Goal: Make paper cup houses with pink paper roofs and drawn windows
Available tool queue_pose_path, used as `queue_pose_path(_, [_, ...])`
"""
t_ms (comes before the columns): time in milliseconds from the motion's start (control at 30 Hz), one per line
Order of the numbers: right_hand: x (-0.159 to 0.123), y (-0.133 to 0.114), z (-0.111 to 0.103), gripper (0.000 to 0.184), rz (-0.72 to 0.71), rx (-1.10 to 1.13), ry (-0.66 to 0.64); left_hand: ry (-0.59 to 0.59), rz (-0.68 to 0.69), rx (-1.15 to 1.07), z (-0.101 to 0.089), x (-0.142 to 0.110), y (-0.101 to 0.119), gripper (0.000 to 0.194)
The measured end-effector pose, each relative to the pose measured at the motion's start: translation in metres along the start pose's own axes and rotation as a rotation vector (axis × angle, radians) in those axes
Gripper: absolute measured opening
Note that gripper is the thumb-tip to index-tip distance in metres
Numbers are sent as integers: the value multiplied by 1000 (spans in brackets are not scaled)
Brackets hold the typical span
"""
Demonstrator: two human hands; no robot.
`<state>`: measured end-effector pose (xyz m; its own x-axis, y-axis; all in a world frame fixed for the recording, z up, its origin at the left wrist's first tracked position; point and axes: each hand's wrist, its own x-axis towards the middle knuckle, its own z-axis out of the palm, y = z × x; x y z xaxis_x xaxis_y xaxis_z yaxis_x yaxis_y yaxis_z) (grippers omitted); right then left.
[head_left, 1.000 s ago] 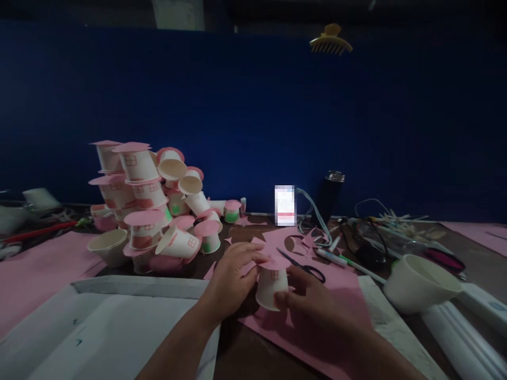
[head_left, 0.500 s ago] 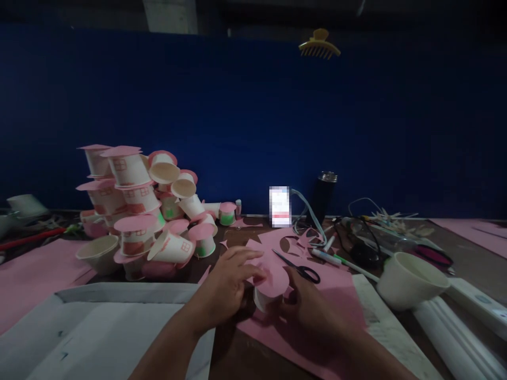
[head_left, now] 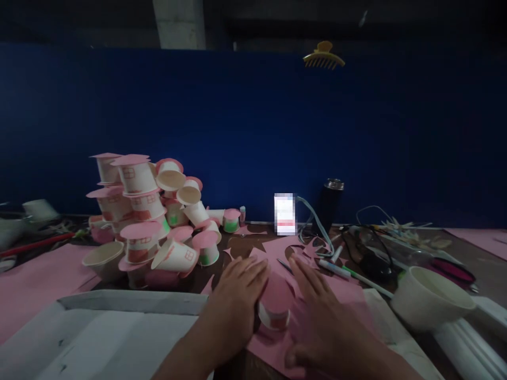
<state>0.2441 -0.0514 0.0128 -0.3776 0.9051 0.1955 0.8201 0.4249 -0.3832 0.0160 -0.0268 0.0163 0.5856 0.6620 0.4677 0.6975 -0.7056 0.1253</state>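
A paper cup stands upside down on the pink paper, topped by a round pink paper disc. My left hand is at the cup's left side, fingers stretched forward and held together. On the other side, my right hand has its fingers straight and its thumb spread toward me. Whether either palm touches the cup I cannot tell. Under the cup and my right hand lies a sheet of pink paper. Scissors show only a blade tip, the rest hidden behind my right hand.
At left, paper cups with pink discs are stacked and tumbled beside a bowl-like cup. A white box lid lies in front. A phone, a black bottle, markers and a large white cup stand or lie rightward.
Both hands have straightened their fingers and moved to the cup's sides, off the pink disc. My right hand now covers most of the scissors. The whole view has shifted slightly.
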Motion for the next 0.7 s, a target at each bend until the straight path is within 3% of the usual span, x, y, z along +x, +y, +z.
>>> queue_pose_path(200, [1, 0, 23, 123, -229, -236, 53, -146, 21, 167, 8, -1, 17, 62])
queue_pose_path(367, [1, 3, 32, 119, -272, -278, 114, -219, -49, 212, 6, 6, 19, 53])
queue_pose_path(533, [2, 6, 36, 124, -284, -283, 138, -264, -62, 171, 4, 7, 21, 54])
queue_pose_path(700, [3, 11, 40, 116, -285, -265, 160, -303, -105, 108, 1, 7, 22, 55])
